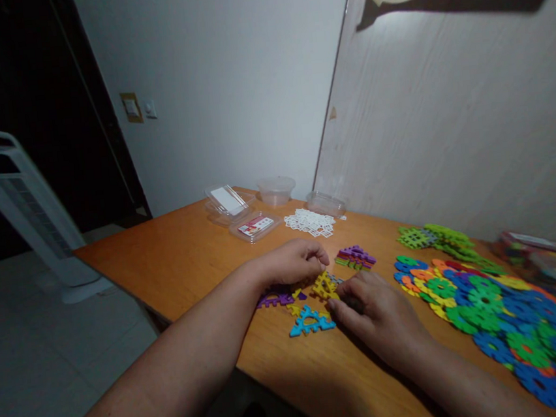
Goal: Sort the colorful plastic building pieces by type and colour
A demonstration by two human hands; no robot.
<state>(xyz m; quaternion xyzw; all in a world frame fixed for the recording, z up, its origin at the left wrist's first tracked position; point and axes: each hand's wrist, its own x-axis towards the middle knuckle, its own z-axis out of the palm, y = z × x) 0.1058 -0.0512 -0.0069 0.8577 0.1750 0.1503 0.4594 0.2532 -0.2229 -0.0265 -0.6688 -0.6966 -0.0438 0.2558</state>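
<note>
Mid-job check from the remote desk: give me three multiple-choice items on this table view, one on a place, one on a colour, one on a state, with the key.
1. Where does the flat white pile of plastic lattice pieces lie?
A. at the far end of the orange wooden table, beside the clear plastic containers
B. under the left hand
C. on the floor by the fan

2. What colour is the triangular plastic piece nearest the table's front edge?
A. red
B. light blue
C. white

3. What is the state of the small yellow plastic piece?
A. lying alone, untouched
B. between the fingertips of both hands
C. inside a container

Key: 1 A, the pile sits by the clear plastic containers. 2 B, it shows light blue. 3 B, the left hand and right hand meet at it.
</note>
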